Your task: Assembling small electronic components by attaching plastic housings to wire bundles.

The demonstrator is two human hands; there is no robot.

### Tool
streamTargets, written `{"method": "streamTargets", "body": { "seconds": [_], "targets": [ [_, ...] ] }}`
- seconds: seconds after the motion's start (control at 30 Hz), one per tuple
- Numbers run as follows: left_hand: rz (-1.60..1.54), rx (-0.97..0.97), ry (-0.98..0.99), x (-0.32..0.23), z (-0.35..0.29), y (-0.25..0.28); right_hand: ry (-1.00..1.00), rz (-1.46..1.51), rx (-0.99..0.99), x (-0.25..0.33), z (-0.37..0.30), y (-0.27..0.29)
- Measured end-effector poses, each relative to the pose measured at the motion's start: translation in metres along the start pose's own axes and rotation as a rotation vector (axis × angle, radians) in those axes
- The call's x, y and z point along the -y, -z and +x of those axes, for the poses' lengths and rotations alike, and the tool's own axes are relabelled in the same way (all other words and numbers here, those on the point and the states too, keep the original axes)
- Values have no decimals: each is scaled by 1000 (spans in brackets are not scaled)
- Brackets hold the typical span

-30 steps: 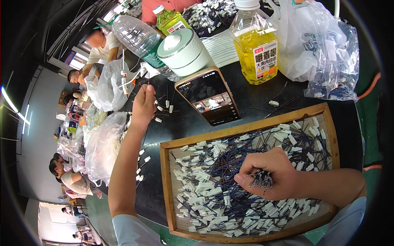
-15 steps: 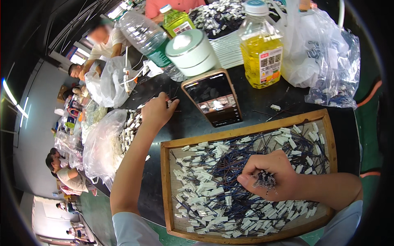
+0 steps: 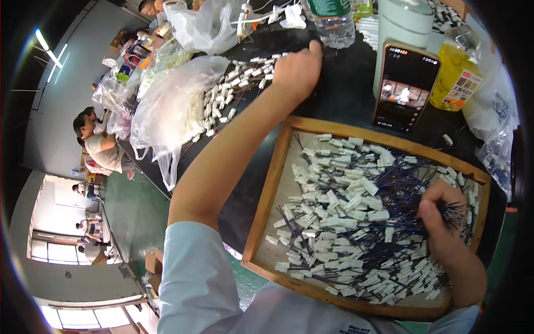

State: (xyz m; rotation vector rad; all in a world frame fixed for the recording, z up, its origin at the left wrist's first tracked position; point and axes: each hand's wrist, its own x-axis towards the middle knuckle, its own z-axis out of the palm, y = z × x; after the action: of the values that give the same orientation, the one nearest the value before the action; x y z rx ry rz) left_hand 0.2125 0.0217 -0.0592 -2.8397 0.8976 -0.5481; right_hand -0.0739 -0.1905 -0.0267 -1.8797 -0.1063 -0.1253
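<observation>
My right hand is closed around a bundle of thin dark wires, their cut ends poking up out of the fist. It is over the right part of a wooden tray filled with dark blue wires with white plastic connectors. Farther off to the left, my left hand reaches across the black table beside a pile of loose white connectors on wires. Its fingers are mostly curled, with one digit pointing up; whatever they pinch is hidden behind the hand.
Behind the tray a phone leans upright against a pale green cup. A water bottle, a yellow drink bottle and plastic bags stand or lie around. Other people sit farther left.
The view has swung left, so the tray and phone appear farther right. My right hand keeps the wire bundle and is nearer the tray's right side. My left hand's fingers, spread before, are now curled.
</observation>
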Motion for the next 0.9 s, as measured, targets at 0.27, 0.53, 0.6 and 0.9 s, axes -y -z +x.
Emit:
{"method": "streamTargets", "body": {
  "seconds": [0.27,0.53,0.6,0.9],
  "targets": [
    [-1287,194,410,24,-16,29,27,-46,-13,-5,-2,3],
    [-1006,288,145,62,-40,23,150,0,12,-4,6,2],
    [-935,222,103,68,-44,11,200,4,-2,-4,6,3],
    [-260,61,284,49,-39,-1,179,107,97,-1,7,8]
  ]
}}
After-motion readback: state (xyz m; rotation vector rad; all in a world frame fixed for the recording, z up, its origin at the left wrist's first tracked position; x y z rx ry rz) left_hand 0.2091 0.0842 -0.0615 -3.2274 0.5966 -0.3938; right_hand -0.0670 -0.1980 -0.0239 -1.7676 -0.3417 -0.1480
